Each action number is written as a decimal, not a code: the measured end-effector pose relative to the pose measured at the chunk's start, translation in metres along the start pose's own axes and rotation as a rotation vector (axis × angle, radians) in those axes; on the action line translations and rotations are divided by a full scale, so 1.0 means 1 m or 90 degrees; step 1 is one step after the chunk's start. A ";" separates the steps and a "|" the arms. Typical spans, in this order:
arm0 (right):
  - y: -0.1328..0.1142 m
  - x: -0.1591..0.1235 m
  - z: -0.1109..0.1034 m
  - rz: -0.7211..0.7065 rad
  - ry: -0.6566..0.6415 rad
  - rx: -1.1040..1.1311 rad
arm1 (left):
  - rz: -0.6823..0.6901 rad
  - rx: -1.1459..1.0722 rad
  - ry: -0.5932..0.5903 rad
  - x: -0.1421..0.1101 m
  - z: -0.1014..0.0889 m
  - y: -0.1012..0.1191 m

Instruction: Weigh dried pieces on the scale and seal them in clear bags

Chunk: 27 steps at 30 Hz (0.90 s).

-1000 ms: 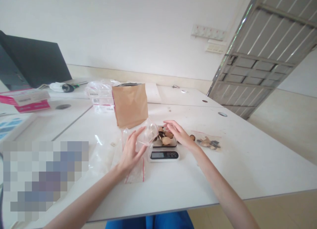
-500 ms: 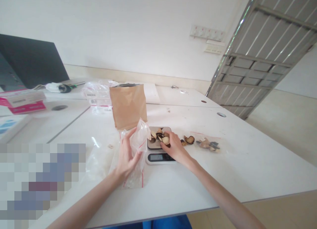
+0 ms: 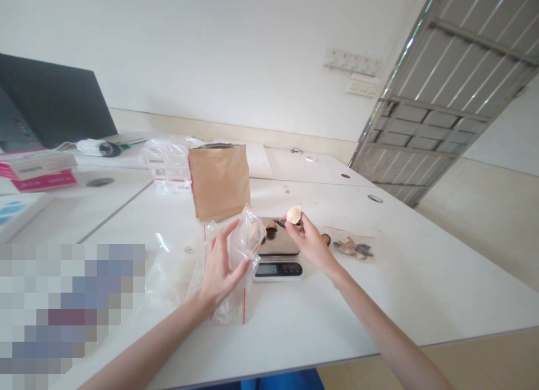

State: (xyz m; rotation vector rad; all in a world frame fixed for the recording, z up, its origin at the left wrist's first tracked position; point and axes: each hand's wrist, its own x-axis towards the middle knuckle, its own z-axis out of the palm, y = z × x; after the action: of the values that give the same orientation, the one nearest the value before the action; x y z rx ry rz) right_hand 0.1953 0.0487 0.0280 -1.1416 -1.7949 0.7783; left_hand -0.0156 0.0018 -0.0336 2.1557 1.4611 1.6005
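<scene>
My left hand (image 3: pixel 223 261) is closed round a clear zip bag (image 3: pixel 248 232) with a red seal line, its mouth toward the scale. A pale piece shows through the plastic. Between the fingers of my right hand (image 3: pixel 309 235) is a pale, curved dried piece (image 3: pixel 294 213), perhaps with darker ones behind it, held above the right side of a kitchen scale (image 3: pixel 278 245). A few brown dried pieces (image 3: pixel 272 227) lie on the scale's plate, partly hidden by the bag. The scale's display (image 3: pixel 269 269) is lit but too blurred to read.
A brown paper pouch (image 3: pixel 219 182) stands behind the bag. Right of the scale lie a dark dried piece (image 3: pixel 325 239) and a clear bag of dried pieces (image 3: pixel 353 248). More clear bags (image 3: pixel 168 272) lie to the left; pink boxes (image 3: pixel 44 179) and a monitor (image 3: pixel 59 103) stand beyond.
My right hand has risen off the scale's plate with a pale piece, and fewer pieces lie there. My left hand holds the bag almost where it was, slightly to the right.
</scene>
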 end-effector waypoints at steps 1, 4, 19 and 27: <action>-0.013 0.003 -0.001 0.018 -0.013 0.070 | 0.004 0.006 -0.001 0.001 0.000 0.001; -0.050 0.013 -0.002 0.046 -0.114 0.165 | 0.026 0.026 -0.003 0.003 -0.001 0.002; -0.079 0.025 -0.006 0.000 -0.310 -0.030 | -0.005 0.013 0.017 0.004 0.001 0.005; -0.078 0.035 -0.015 -0.041 -0.277 -0.186 | -0.008 0.012 0.030 0.005 -0.001 0.009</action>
State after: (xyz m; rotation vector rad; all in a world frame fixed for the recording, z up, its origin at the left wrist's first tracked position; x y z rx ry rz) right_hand 0.1701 0.0512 0.1114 -1.1534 -2.3581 0.7861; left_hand -0.0109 -0.0003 -0.0247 2.1279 1.5071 1.6514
